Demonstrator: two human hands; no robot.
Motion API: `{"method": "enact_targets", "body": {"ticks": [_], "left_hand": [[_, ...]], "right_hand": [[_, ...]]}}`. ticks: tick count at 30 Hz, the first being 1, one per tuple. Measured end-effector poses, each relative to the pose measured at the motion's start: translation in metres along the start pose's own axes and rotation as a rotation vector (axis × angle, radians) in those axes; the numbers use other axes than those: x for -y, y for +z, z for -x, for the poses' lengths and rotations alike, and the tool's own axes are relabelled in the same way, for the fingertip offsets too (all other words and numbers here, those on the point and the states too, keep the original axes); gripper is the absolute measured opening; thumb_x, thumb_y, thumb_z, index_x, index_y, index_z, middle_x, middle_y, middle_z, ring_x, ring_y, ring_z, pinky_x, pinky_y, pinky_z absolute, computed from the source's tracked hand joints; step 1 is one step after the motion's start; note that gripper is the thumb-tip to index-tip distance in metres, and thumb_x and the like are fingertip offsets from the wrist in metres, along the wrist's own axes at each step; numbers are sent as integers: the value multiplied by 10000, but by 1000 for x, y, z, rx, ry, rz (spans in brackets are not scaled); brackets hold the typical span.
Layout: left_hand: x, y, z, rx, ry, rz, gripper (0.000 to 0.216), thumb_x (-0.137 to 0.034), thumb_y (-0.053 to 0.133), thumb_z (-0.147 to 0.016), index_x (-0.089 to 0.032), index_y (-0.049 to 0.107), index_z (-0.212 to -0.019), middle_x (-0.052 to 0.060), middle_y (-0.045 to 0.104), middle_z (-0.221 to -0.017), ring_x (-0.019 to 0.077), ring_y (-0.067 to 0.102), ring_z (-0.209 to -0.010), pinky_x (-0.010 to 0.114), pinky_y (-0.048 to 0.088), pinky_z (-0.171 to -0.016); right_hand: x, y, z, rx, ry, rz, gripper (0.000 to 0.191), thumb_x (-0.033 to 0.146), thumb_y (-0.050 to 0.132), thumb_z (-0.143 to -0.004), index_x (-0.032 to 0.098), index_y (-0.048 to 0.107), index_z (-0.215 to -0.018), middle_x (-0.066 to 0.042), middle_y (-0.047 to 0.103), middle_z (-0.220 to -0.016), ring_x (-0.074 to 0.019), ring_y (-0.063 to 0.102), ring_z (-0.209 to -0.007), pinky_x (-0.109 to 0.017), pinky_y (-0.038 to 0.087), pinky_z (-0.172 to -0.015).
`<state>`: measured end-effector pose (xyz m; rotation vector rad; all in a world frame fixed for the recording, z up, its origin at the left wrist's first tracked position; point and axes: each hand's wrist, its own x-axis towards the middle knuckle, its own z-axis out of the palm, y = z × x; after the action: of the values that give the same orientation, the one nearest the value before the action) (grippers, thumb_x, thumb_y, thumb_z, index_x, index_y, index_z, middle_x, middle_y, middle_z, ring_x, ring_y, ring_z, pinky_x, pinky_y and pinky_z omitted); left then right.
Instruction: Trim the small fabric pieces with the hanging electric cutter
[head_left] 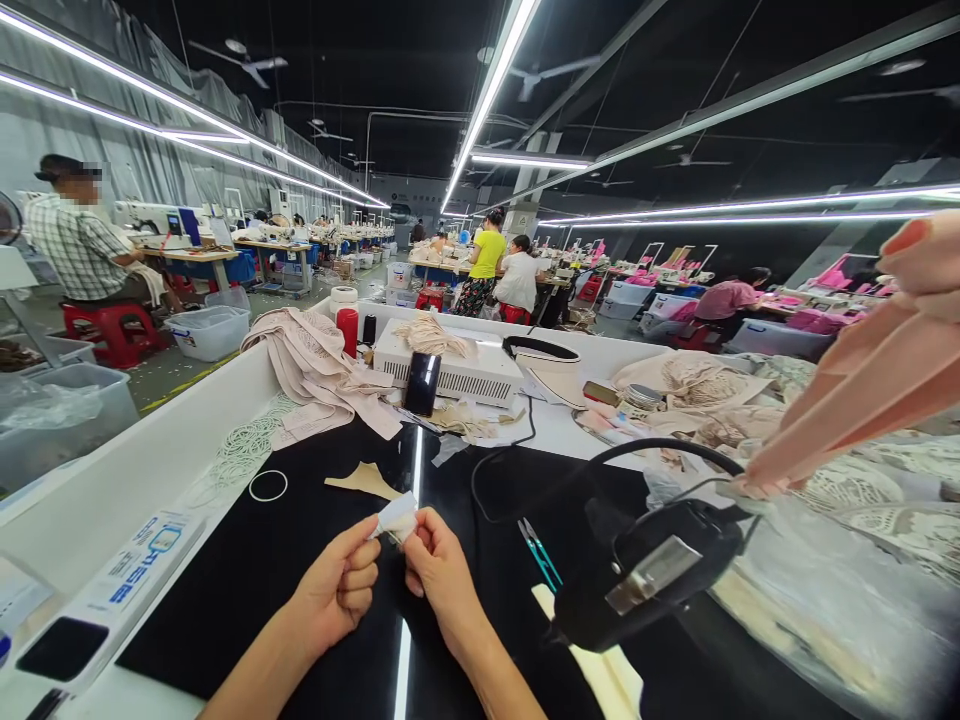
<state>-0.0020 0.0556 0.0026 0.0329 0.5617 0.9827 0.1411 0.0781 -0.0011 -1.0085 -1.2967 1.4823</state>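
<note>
My left hand [339, 585] and my right hand [442, 575] meet over the black worktop [300, 570] near its front edge. Both pinch one small white piece of fabric [397, 517] between thumb and fingers, holding it just above the surface. A beige fabric cut-out [365, 481] lies flat a little beyond my hands. Small thread snips with teal handles [540, 553] lie to the right of my right hand.
A black iron-like tool [649, 570] with a cord sits at the right. A pile of beige fabric [315, 375], a white box machine [457, 370], a phone [422, 383] and lace pieces [847, 490] crowd the back. White rings [268, 485] lie left. Other workers sit at distant tables.
</note>
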Motion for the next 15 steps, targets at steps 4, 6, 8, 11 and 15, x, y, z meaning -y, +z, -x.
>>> {"method": "enact_targets", "body": {"ticks": [4, 6, 8, 11, 15], "left_hand": [[-1, 6, 0, -12, 53, 56, 573, -421, 214, -1083, -218, 145, -551, -118, 41, -495, 8, 100, -304, 124, 77, -294], [-2, 8, 3, 1, 92, 80, 565, -439, 170, -1084, -222, 147, -563, -110, 31, -517, 14, 138, -306, 131, 107, -294], [-1, 8, 6, 9, 132, 89, 554, -432, 167, -1087, -222, 166, -575, -104, 36, -530, 18, 173, -312, 134, 132, -299], [-1, 6, 5, 0, 176, 73, 544, -420, 171, -1090, -219, 197, -586, -105, 62, -520, 22, 174, -316, 136, 144, -302], [3, 3, -2, -38, 215, -13, 525, -423, 371, -1063, -187, 321, -597, -126, 129, -472, 13, 111, -326, 121, 93, -306]], "right_hand": [[-4, -1, 0, 10, -8, 63, 195, 389, 583, -798, 202, 526, -793, 82, 462, -608, -46, 276, -405, -175, 260, -346], [-5, 1, 1, 20, -31, 108, 189, 384, 584, -804, 201, 550, -769, 89, 417, -539, -66, 292, -398, -194, 256, -359], [-4, 5, 4, 15, -86, 152, 154, 331, 624, -781, 194, 585, -724, 68, 442, -547, -87, 364, -461, -210, 297, -425], [3, 10, 10, 1, -183, 185, 66, 235, 679, -733, 189, 649, -695, 8, 580, -721, -120, 480, -652, -229, 364, -577], [10, 10, 14, 7, -190, 118, 105, 289, 713, -749, 191, 679, -742, -21, 639, -790, -131, 524, -691, -234, 385, -593]]}}
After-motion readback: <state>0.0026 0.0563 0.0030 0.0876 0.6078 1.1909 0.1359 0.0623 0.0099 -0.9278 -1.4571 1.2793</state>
